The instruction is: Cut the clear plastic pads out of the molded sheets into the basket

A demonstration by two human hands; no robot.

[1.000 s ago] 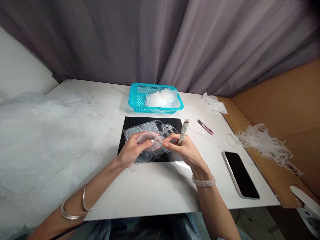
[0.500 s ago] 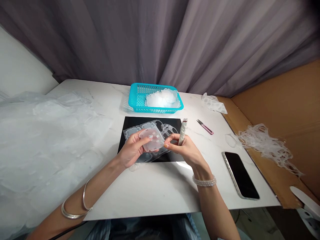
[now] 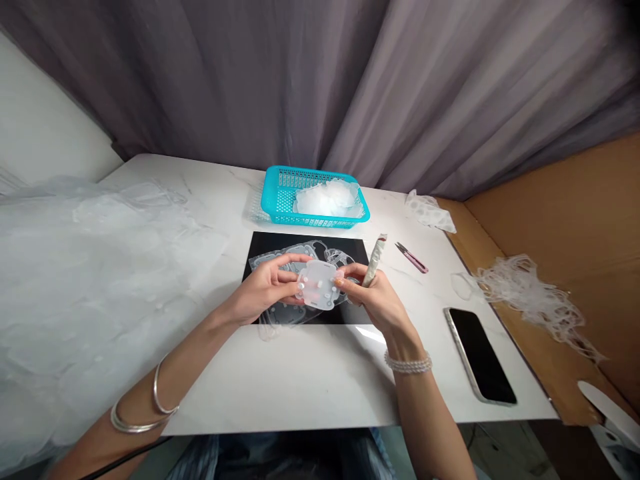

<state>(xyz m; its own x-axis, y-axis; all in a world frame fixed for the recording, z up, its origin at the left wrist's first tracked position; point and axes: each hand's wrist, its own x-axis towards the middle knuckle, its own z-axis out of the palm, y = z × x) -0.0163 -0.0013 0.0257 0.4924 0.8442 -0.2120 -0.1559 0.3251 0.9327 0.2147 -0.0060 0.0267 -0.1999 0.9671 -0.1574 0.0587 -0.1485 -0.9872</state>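
Left hand point(image 3: 270, 283), right hand point(image 3: 379, 293) pinching translucent plastic piece point(image 3: 318, 284) at opposite edges; right-held wrapped stick point(image 3: 377, 259) risking scuffs if tilting.

Snips point(image 3: 413, 259), curtain point(image 3: 225, 80) and a basket point(image 3: 271, 195) of plastic pieces point(image 3: 327, 199) suggest a small workroom.

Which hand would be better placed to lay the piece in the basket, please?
Probably the left hand: it holds only the piece, while the right hand also holds a wrapped stick.

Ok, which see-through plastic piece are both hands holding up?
The translucent white plastic plate, between left hand and right hand; the clear plastic sheets lie lower, on the rectangular black mat.
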